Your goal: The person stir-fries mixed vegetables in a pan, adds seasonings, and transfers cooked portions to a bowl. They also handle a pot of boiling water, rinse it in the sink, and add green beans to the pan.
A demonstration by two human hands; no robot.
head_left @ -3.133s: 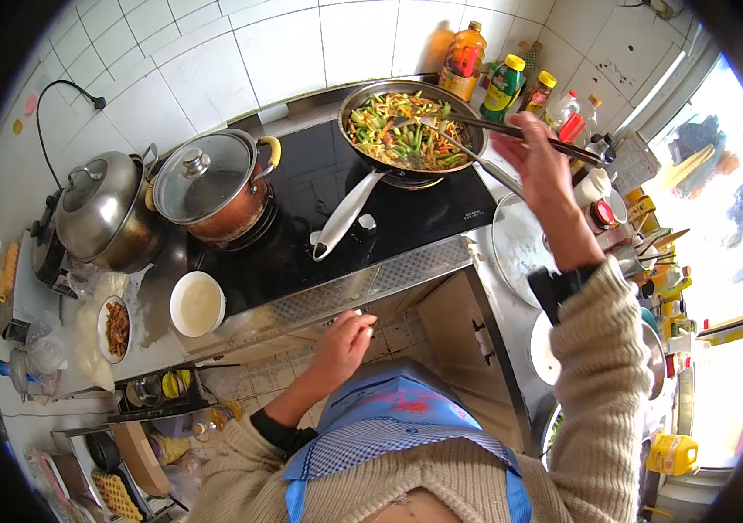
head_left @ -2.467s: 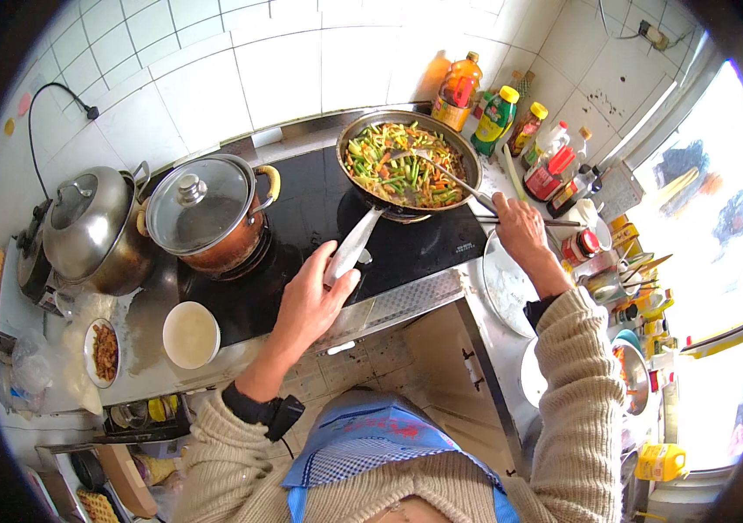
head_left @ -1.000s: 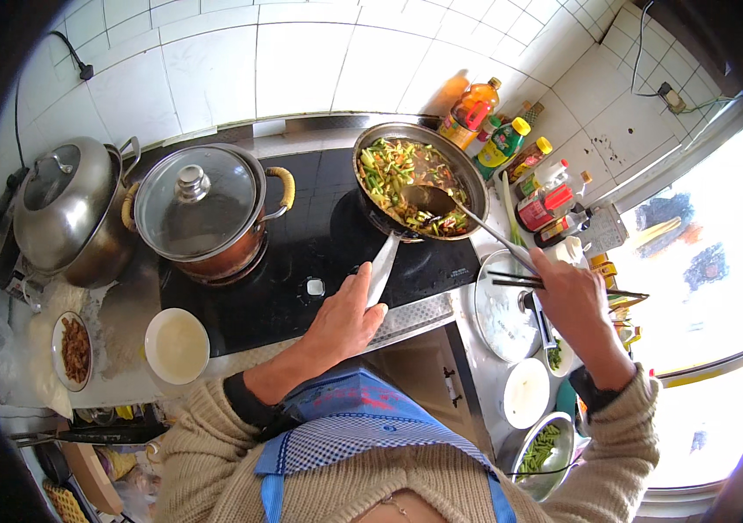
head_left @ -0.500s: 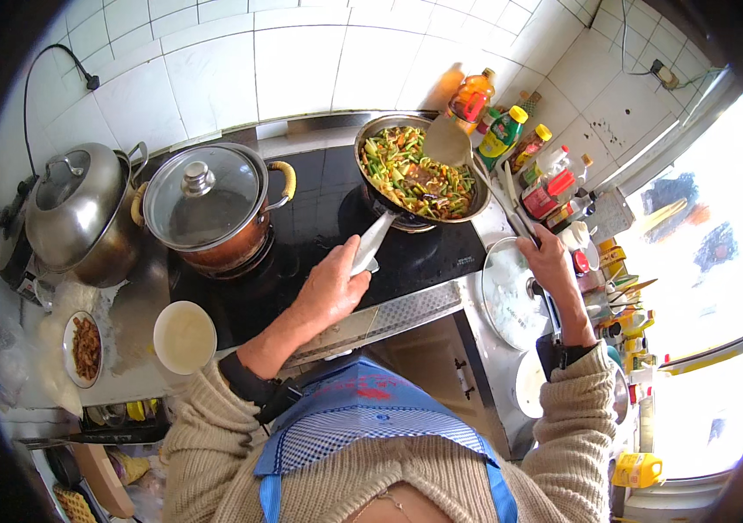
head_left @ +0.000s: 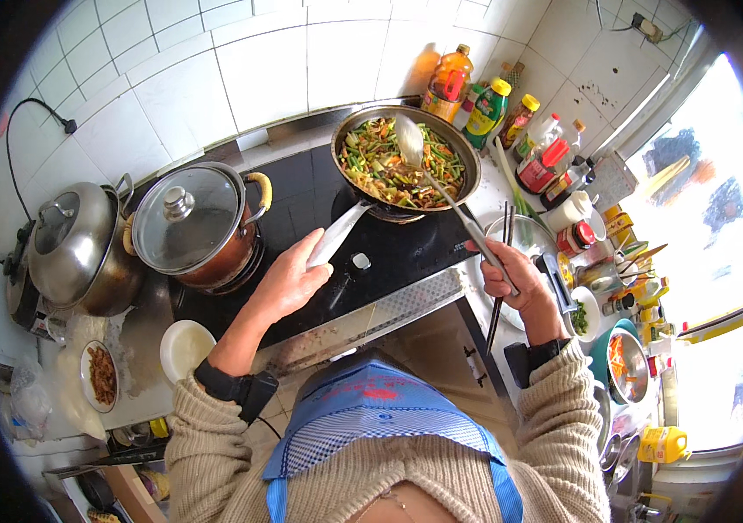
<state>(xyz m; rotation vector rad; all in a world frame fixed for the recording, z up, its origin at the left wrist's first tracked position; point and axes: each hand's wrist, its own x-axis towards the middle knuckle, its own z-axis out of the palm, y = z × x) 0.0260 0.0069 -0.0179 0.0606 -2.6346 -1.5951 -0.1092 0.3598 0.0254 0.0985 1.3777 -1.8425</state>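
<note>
My left hand [head_left: 289,277] is closed around the pale handle of a frying pan [head_left: 474,179] on the black cooktop. The pan holds a stir-fry [head_left: 367,152] of green stalks, carrot-coloured bits and pale pieces. In my right hand [head_left: 515,283] is the long handle of a spatula [head_left: 463,218], its broad metal blade resting among the food near the pan's far side. Dark chopsticks [head_left: 494,322] pass beneath my right hand; whether the fingers touch them I cannot tell. Under that arm, a glass lid [head_left: 524,234] lies on the counter, partly hidden.
Left of the pan stands a lidded pot [head_left: 201,261], and beyond it a steel pot [head_left: 84,244] with a domed lid. A white bowl [head_left: 187,349] and a plate of brown strips [head_left: 99,375] sit at left. Sauce bottles [head_left: 487,113] line the right wall. A bowl of greens [head_left: 582,314] is at right.
The spatula blade has swung from the pan's right rim to the left, into the food. My right hand has shifted left and nearer to me. My left hand keeps the pan handle.
</note>
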